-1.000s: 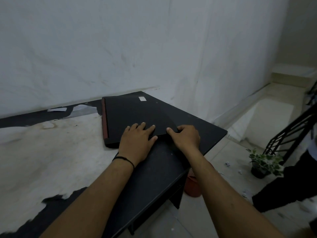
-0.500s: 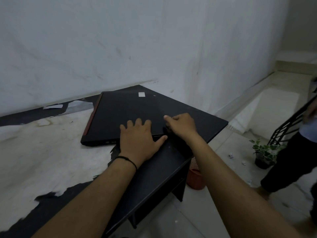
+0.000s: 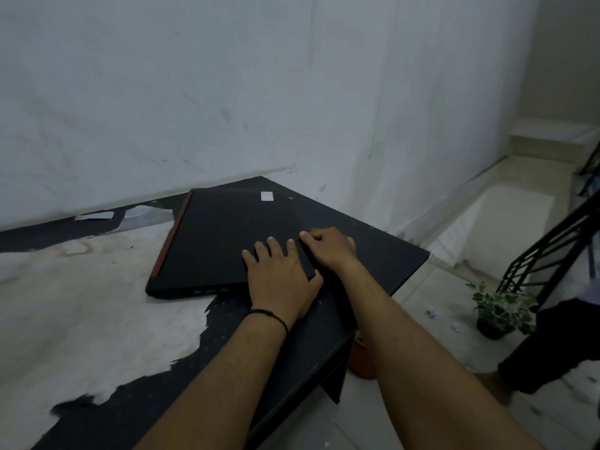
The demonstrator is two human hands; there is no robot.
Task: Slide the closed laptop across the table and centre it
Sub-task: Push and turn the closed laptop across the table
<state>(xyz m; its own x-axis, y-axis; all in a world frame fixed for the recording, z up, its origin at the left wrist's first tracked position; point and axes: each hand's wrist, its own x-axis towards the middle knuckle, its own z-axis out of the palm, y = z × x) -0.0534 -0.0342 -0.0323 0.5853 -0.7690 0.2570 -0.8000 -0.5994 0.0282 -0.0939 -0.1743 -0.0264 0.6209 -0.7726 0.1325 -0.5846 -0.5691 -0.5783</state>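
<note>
Now: both hands on closed laptop, far right end of bench

Laptop (image 3: 227, 241) black, lid shut, lying flat on the bench (image 3: 81, 319). Sits toward the bench's far right end, skewed to the bench edges, one corner pointing at the wall (image 3: 227, 92). Red strip along the laptop's left edge. Small white sticker (image 3: 267, 196) on the lid near its far corner.

Left hand (image 3: 279, 280) flat on the laptop's near right corner, palm down, fingers (image 3: 261, 251) spread and extended, nothing gripped; thumb lies past the laptop's near edge. Thin black band (image 3: 269, 316) on that wrist.

Right hand (image 3: 328, 248) just right of the laptop, fingers curled at its right edge, thumb tip on the lid. Cannot tell how firmly it holds, or whether the fingers hook under the edge.

Bench top black, with a large pale, worn patch left of the laptop; ragged boundary between the two.

Containers: dark pot (image 3: 492, 329) on the floor well right of the laptop holds a small green-and-white leafy plant (image 3: 501, 303). An orange-red vessel (image 3: 362, 358) sits under the bench's right end, mostly hidden by the right forearm; contents not visible.

Black metal railing (image 3: 545, 254) beyond the plant.
</note>
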